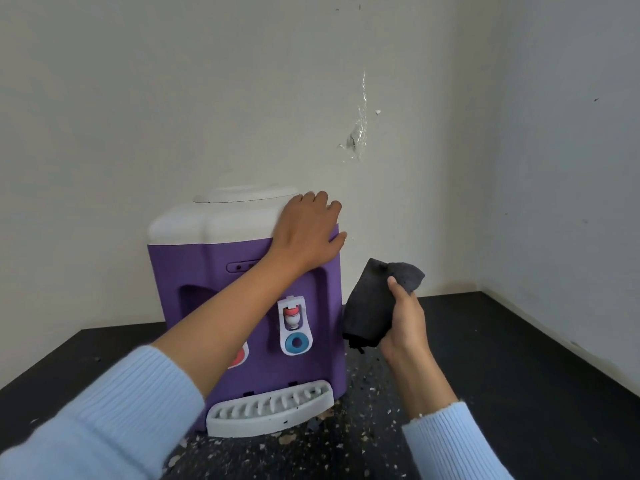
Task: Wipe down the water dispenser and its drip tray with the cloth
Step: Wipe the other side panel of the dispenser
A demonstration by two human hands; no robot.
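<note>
Water dispenser [194,265] stands upright on the dark counter [519,341], front facing the viewer, its drip tray [270,408] lying crosswise at the base. Left hand [306,233] rests flat on the upper right corner; right hand [405,323] grips the cloth [370,306], bunched lengthwise upright, just beside it.

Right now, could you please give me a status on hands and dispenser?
Left hand resting on dispenser top corner. Right hand grips cloth, beside dispenser. Drip tray uncovered.
</note>
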